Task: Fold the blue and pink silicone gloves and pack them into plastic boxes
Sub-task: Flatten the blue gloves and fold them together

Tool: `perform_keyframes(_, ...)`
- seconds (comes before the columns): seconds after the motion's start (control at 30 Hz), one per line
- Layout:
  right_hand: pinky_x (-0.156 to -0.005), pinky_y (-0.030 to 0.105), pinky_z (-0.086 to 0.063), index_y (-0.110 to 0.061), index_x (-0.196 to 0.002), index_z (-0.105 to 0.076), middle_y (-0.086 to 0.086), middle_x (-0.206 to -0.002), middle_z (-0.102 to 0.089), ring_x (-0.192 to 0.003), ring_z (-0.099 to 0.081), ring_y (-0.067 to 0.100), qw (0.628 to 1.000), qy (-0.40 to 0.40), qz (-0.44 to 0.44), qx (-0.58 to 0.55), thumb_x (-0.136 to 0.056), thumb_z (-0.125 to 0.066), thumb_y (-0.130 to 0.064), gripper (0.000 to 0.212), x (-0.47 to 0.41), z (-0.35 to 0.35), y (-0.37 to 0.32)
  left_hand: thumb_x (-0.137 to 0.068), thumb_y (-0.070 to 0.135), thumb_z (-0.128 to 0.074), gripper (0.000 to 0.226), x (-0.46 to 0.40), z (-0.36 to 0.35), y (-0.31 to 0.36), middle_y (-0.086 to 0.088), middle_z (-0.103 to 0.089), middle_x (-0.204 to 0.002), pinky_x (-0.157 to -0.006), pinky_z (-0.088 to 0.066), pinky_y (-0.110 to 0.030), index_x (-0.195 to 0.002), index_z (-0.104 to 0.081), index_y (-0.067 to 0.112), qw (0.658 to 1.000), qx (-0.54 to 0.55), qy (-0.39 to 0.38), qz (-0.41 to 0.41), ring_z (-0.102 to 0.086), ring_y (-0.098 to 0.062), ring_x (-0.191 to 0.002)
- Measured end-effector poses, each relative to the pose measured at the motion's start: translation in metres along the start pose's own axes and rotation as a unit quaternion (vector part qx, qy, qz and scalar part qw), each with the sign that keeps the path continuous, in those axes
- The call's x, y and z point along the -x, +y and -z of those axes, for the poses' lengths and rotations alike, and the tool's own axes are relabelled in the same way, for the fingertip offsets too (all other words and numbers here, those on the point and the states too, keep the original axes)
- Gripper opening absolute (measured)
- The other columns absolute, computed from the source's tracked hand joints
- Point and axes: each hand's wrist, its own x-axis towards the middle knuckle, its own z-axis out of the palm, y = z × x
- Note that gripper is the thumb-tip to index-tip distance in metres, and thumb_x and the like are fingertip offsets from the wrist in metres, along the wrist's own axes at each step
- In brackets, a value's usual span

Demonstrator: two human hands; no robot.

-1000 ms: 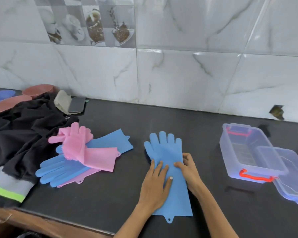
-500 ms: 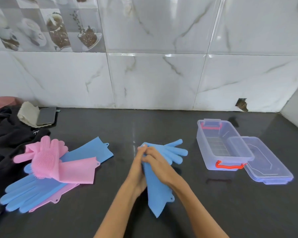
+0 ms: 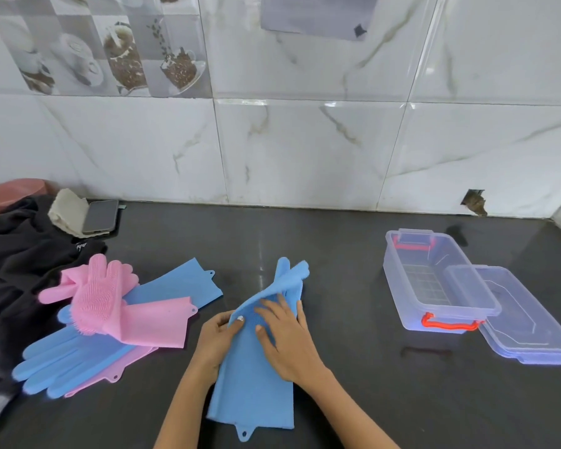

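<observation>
Your left hand: reaches in from the countertop's front edge, pinching the blue glove's left side | your right hand: fingers spread, flat on it | glove: front-centre | open plastic box: right.

Black cloth and pink bowls run off the left edge; lower pink glove mostly hidden under others; left fingers tucked beneath the blue glove.

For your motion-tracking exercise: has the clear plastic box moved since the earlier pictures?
No. The plastic box keeps its place under the wall hole, its lid leaning on the same side; only the camera shifted.
</observation>
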Motion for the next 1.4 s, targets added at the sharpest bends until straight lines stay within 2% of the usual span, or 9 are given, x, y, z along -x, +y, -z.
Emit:
perform_keyframes(0.1, -0.118, 0.040, 0.009, -0.024, -0.147, -0.029, -0.012, -0.159, -0.015, -0.149, 0.004, 0.014, 1.000, -0.007, -0.012, 0.026, -0.100, -0.029, -0.035, 0.048, -0.017, -0.003, 0.006, -0.091, 0.015, -0.060, 0.007, 0.003, 0.004, -0.003, -0.005, -0.074, -0.088, -0.072, -0.057, -0.035, -0.089, -0.066, 0.014, 0.997, -0.059, 0.030, -0.049, -0.071, -0.019, -0.079)
perform_keyframes(0.23, -0.119, 0.041, 0.007, -0.025, -0.149, -0.025, -0.009, -0.160, -0.014, -0.149, 0.003, 0.015, 0.997, -0.042, -0.017, 0.060, -0.101, -0.027, -0.037, 0.050, -0.026, -0.010, 0.012, -0.092, 0.022, -0.058, 0.014, 0.005, 0.007, -0.005, -0.003, -0.071, -0.090, -0.082, -0.053, -0.038, -0.091, -0.069, 0.013, 0.974, -0.180, 0.107, -0.080, -0.067, -0.020, -0.085)
perform_keyframes(0.33, -0.119, 0.036, 0.007, -0.022, -0.149, -0.027, -0.009, -0.159, -0.014, -0.149, 0.003, 0.016, 0.998, 0.018, -0.040, 0.050, -0.101, -0.027, -0.036, 0.050, -0.021, -0.015, 0.012, -0.091, 0.030, -0.057, 0.016, 0.009, 0.006, -0.006, 0.003, -0.066, -0.085, -0.075, -0.050, -0.033, -0.086, -0.066, 0.019, 0.948, -0.266, 0.164, -0.066, -0.062, -0.017, -0.081)
perform_keyframes(0.47, -0.120, 0.028, 0.001, -0.018, -0.151, -0.017, -0.007, -0.159, -0.018, -0.148, -0.006, 0.011, 0.984, 0.087, -0.156, 0.019, -0.101, -0.027, -0.038, 0.055, -0.002, -0.016, 0.016, -0.091, 0.039, -0.053, 0.018, 0.018, -0.001, -0.012, 0.013, -0.058, -0.072, -0.053, -0.035, -0.021, -0.077, -0.058, 0.029, 0.897, -0.358, 0.249, -0.071, -0.053, -0.006, -0.064)
perform_keyframes(0.63, -0.119, 0.029, -0.014, -0.021, -0.145, -0.034, -0.007, -0.157, -0.024, -0.147, -0.011, 0.012, 0.971, 0.083, -0.224, -0.032, -0.097, -0.041, -0.043, 0.053, 0.009, -0.012, 0.020, -0.094, 0.040, -0.048, 0.017, 0.017, -0.002, -0.021, 0.015, -0.056, -0.087, -0.060, -0.034, -0.024, -0.092, -0.065, 0.035, 0.886, -0.360, 0.278, -0.092, -0.050, -0.008, -0.071)
perform_keyframes(0.77, -0.110, 0.035, -0.033, -0.028, -0.117, -0.060, -0.009, -0.152, -0.035, -0.147, -0.015, 0.013, 0.955, 0.108, -0.250, -0.120, -0.092, -0.056, -0.036, 0.027, 0.001, -0.008, 0.019, -0.095, 0.039, -0.047, 0.022, 0.008, 0.002, -0.024, 0.018, -0.054, -0.088, -0.060, -0.034, -0.023, -0.102, -0.068, 0.037, 0.881, -0.372, 0.278, -0.092, -0.049, -0.006, -0.072)
perform_keyframes(0.93, -0.106, 0.033, -0.036, -0.029, -0.095, -0.062, -0.007, -0.147, -0.044, -0.145, -0.023, 0.012, 0.950, 0.120, -0.242, -0.158, -0.092, -0.059, -0.030, 0.005, -0.018, -0.008, 0.018, -0.095, 0.034, -0.047, 0.021, 0.001, 0.002, -0.021, 0.014, -0.052, -0.083, -0.055, -0.031, -0.021, -0.094, -0.068, 0.030, 0.873, -0.376, 0.294, -0.096, -0.050, -0.010, -0.068)
perform_keyframes(1.2, -0.105, 0.036, -0.038, -0.026, -0.100, -0.063, -0.005, -0.146, -0.046, -0.144, -0.026, 0.015, 0.955, 0.122, -0.235, -0.135, -0.091, -0.059, -0.034, 0.012, -0.024, -0.011, 0.018, -0.097, 0.033, -0.042, 0.027, -0.002, 0.003, -0.017, 0.010, -0.057, -0.088, -0.057, -0.038, -0.024, -0.085, -0.065, 0.027, 0.866, -0.397, 0.288, -0.098, -0.054, -0.010, -0.069)
perform_keyframes(1.4, -0.100, 0.032, -0.043, -0.012, -0.114, -0.064, 0.004, -0.125, -0.063, -0.123, -0.054, 0.021, 0.927, 0.178, -0.218, -0.247, -0.090, -0.061, -0.020, 0.025, -0.037, -0.006, 0.006, -0.095, 0.035, -0.044, 0.023, 0.005, 0.013, -0.013, 0.012, -0.061, -0.090, -0.057, -0.036, -0.024, -0.084, -0.063, 0.029, 0.869, -0.352, 0.329, -0.114, -0.056, -0.010, -0.071)
